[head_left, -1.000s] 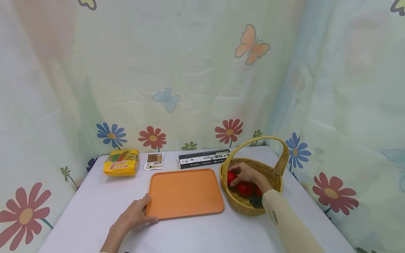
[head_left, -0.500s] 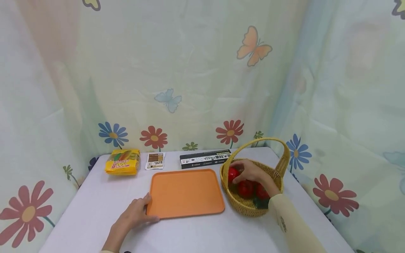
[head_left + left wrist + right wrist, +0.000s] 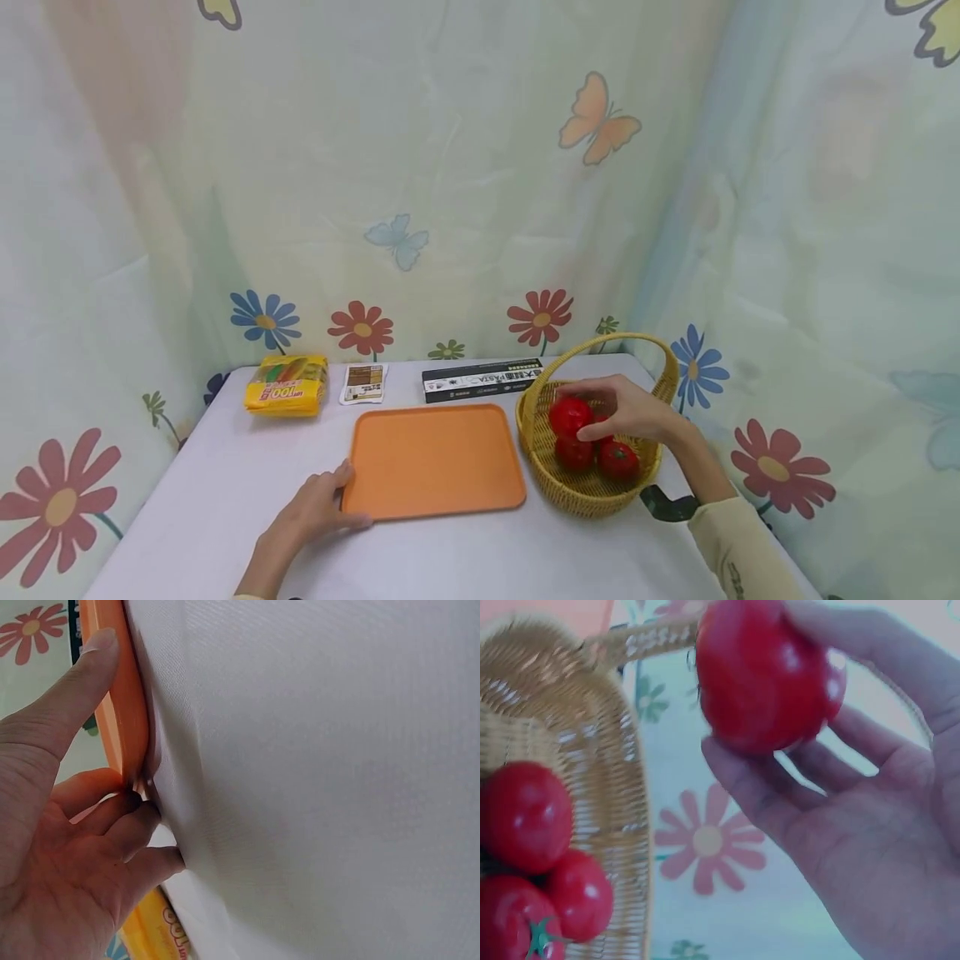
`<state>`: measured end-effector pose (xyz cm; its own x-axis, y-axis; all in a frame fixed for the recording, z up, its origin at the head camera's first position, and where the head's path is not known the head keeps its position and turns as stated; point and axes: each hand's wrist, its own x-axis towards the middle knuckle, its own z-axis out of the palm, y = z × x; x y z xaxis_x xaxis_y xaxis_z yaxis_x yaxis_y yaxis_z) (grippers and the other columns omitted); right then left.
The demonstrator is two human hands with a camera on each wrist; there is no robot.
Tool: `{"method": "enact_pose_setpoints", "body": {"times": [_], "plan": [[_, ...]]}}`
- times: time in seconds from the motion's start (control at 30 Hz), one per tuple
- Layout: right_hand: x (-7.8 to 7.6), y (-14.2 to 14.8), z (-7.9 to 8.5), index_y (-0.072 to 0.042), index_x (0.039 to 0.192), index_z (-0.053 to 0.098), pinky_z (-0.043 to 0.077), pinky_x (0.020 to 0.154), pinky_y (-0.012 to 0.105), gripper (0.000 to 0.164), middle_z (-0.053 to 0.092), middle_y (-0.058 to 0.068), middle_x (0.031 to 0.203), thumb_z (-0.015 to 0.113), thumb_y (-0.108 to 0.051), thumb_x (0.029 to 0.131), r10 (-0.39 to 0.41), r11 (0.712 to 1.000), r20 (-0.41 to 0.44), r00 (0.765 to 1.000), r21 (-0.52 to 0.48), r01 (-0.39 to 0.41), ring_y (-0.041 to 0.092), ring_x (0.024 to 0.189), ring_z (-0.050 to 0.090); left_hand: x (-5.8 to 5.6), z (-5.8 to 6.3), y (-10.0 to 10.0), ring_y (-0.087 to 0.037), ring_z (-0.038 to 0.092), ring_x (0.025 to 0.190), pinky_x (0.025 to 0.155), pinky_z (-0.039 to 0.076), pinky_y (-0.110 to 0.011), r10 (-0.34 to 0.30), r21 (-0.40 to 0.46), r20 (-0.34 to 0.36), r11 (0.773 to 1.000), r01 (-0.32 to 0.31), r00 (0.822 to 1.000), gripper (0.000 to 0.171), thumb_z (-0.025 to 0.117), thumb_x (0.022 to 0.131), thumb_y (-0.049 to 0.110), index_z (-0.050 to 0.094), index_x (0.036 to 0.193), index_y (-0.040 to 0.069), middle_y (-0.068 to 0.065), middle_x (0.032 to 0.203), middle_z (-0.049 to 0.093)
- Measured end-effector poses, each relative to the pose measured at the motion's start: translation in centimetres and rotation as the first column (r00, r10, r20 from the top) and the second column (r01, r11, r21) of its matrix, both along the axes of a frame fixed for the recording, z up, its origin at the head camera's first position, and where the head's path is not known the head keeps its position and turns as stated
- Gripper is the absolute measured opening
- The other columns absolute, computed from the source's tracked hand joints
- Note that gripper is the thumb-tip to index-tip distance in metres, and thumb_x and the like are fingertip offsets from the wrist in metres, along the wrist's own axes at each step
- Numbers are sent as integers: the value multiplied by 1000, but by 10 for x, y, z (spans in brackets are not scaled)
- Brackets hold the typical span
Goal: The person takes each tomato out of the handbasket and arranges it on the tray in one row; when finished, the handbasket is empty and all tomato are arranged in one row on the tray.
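Observation:
My right hand [image 3: 636, 413] grips a red tomato [image 3: 568, 415] between thumb and fingers, raised above the wicker basket [image 3: 581, 503]. In the right wrist view the held tomato [image 3: 769, 675] is clear of the others. Three more tomatoes lie in the basket, one of them [image 3: 529, 817] without its stem in sight and another [image 3: 506, 915] showing a green stem. At the near left corner of the orange tray [image 3: 437, 462], my left hand [image 3: 309, 510] holds the edge. The left wrist view has its thumb on the tray's side [image 3: 129, 712] and curled fingers at the corner.
Along the back of the white table [image 3: 450, 558] lie a yellow snack packet [image 3: 288, 387], a small flat sachet [image 3: 364, 384] and a long black-and-white pasta box [image 3: 482, 380]. The basket's tall handle [image 3: 600, 340] arches over it. Flowered cloth hangs on three sides.
My right hand has lifted the tomato from the basket's left side, up and slightly to the right, uncovering the tomatoes below. My left hand stays at the tray corner.

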<state>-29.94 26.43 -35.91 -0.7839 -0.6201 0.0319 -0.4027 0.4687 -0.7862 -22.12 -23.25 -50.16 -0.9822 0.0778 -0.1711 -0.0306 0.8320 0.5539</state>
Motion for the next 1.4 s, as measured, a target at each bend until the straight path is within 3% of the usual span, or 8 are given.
{"method": "enact_pose_setpoints", "body": {"times": [0.17, 0.23, 0.5, 0.73, 0.9, 1.07, 1.27, 1.4], "plan": [[15, -12, 1, 6, 149, 58, 64, 94, 35, 67, 64, 28, 144, 85, -13, 91, 138, 985, 51, 989, -112, -131, 32, 126, 66, -1, -1, 1, -45, 59, 134, 114, 46, -64, 20, -5, 7, 1000, -20, 1000, 109, 99, 74, 48, 51, 156, -5, -30, 159, 49], [22, -23, -5, 6, 148, 59, 64, 95, 36, 64, 64, 28, 143, 84, -13, 92, 170, 975, 71, 983, -156, -157, 32, 125, 67, -2, -3, 1, -48, 53, 141, 116, 44, -65, 27, 1, 12, 1000, -27, 1000, 108, 99, 73, 48, 52, 155, -3, -26, 162, 47], [36, -94, -43, -3, 152, 59, 64, 96, 38, 63, 63, 20, 149, 81, -22, 96, 215, 956, 123, 969, -230, -183, 41, 129, 64, -2, -2, -1, -48, 54, 137, 114, 45, -66, 44, -24, 33, 999, -43, 998, 108, 100, 72, 50, 54, 155, -2, -28, 159, 50], [36, -156, -89, -4, 149, 62, 62, 98, 38, 55, 66, 19, 143, 78, -22, 100, 11, 940, 221, 975, -334, 65, 33, 125, 66, -1, -4, 4, -41, 59, 128, 112, 48, -64, 52, -32, 47, 998, -51, 998, 106, 101, 71, 48, 56, 155, 3, -27, 154, 57], [24, -205, -111, 3, 137, 62, 63, 99, 42, 50, 69, 20, 133, 81, -21, 98, -165, 884, 324, 932, -370, 285, 33, 120, 68, -4, 1, 3, -42, 58, 130, 112, 48, -64, 70, -53, 38, 996, -68, 997, 105, 101, 71, 47, 56, 156, 4, -25, 156, 56], [13, -247, -133, -2, 143, 57, 64, 97, 45, 61, 68, 18, 134, 86, -23, 94, -233, 866, 364, 902, -345, 363, 35, 122, 63, -6, -1, -1, -40, 58, 128, 111, 50, -63, 111, -42, 56, 993, -109, 992, 104, 102, 70, 47, 58, 154, 5, -24, 153, 60], [7, -275, -153, -5, 128, 69, 65, 91, 45, 52, 69, 12, 122, 93, -21, 85, -322, 892, 185, 928, -269, 363, 31, 113, 63, -8, -6, -1, -38, 59, 126, 108, 52, -63, 90, -28, 39, 996, -89, 995, 100, 101, 69, 49, 63, 151, 8, -21, 150, 63], [6, -284, -160, -5, 120, 61, 65, 92, 47, 52, 67, 11, 119, 95, -17, 82, -279, 934, 35, 960, -223, 280, 32, 115, 64, -10, -5, -2, -36, 59, 122, 107, 53, -63, 92, -29, 31, 995, -91, 995, 99, 102, 69, 48, 63, 151, 9, -21, 146, 65]]}}
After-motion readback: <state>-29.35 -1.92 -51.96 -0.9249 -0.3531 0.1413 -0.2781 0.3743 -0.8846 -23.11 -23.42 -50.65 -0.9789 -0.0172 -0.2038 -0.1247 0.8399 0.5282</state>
